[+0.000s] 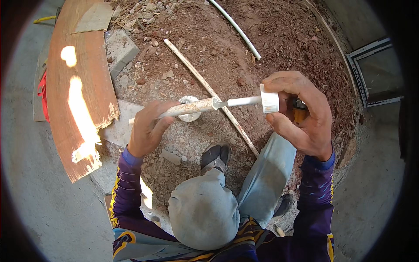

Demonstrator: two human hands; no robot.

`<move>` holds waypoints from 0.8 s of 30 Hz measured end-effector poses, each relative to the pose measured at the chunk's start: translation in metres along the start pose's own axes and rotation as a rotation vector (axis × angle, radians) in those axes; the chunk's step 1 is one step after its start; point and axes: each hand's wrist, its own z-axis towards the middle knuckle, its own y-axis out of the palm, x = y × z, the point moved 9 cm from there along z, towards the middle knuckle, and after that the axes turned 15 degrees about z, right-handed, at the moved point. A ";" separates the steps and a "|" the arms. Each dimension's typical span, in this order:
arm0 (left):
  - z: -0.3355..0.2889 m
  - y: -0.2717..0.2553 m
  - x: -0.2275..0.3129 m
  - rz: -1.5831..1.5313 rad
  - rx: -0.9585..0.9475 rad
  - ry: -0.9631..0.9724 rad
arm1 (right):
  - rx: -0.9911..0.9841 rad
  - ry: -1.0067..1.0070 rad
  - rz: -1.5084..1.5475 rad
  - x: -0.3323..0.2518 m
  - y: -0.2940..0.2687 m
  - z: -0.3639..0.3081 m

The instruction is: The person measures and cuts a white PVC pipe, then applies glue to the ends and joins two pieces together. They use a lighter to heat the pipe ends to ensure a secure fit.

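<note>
My left hand [150, 127] is closed around a dirt-stained white plastic pipe [194, 107], its end turned to the right. In my right hand [307, 115], thumb and fingers grip an applicator cap [269, 99], a ribbed white lid with a white stem. The stem's thin tip is at the pipe's open end; whether it goes inside is hard to make out. Below the pipe, on the ground, stands a round white can [190, 116], partly covered by it. A yellow and black object [300, 111] shows behind my right fingers; whether I hold it I cannot tell.
A long stained pipe [205, 85] lies slantwise on the rubble, and a whitish pipe [240, 30] lies on the reddish soil [279, 39] farther off. Broken wooden board [87, 56] and a concrete block [121, 51] are at left. A dark-and-white frame [362, 83] stands at right.
</note>
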 end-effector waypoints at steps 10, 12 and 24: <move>0.000 -0.004 0.004 0.046 0.043 0.018 | -0.053 0.049 -0.134 -0.001 0.006 0.003; 0.001 -0.010 0.006 0.054 0.126 0.052 | -0.051 0.064 -0.167 0.001 0.006 0.000; 0.003 -0.018 0.020 0.216 0.164 0.116 | -0.016 0.091 -0.170 0.002 0.006 -0.009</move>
